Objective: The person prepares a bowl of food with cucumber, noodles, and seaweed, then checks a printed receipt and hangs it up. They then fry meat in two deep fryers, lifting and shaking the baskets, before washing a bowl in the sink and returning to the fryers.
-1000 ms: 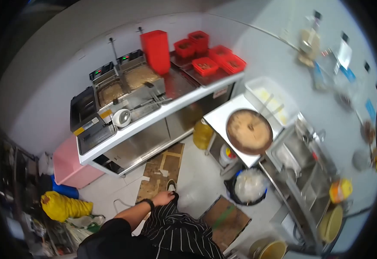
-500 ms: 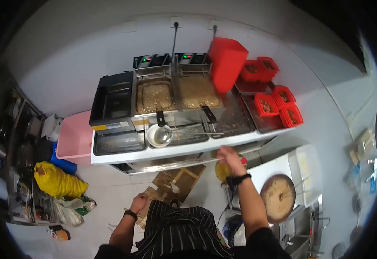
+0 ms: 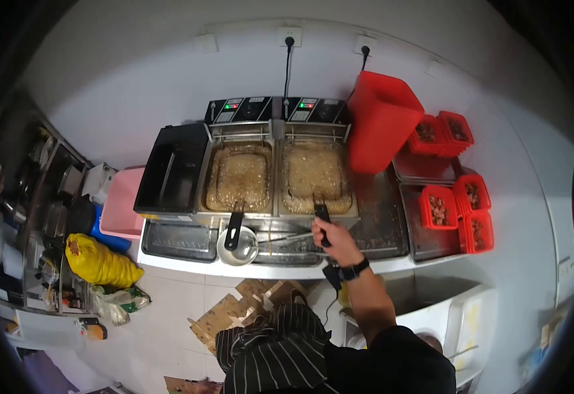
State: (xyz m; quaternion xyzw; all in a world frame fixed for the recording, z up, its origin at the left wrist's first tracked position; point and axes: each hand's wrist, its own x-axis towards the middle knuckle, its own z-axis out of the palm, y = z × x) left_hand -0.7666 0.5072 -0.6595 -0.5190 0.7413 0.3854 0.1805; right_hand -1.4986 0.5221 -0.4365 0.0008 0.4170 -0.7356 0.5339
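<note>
Its arm slanting up from the lower right, the right hand point(image 3: 329, 236) clamps the handle point(image 3: 321, 210) of a basket point(image 3: 303, 197), mid-frame; the left hand point(image 3: 206, 387) (blurred, bottom edge) I cannot tell.

A smooth, off-white wall point(image 3: 123, 125) rises behind the back edge of the long, white-edged counter point(image 3: 182, 259). Above that edge are a square white socket point(image 3: 284, 32) and a second white socket point(image 3: 360, 42), each holding a black plug. A pale grey side wall point(image 3: 523, 177) stands beyond the counter's right end. Past its left end is a dark, metal-framed shelving unit point(image 3: 37, 306), crowded with items. Pale floor tiles point(image 3: 175, 308) with thin joints spread below the front edge, partly covered by flattened brown cardboard point(image 3: 224, 318). The upper wall lies in greyish shadow.
</note>
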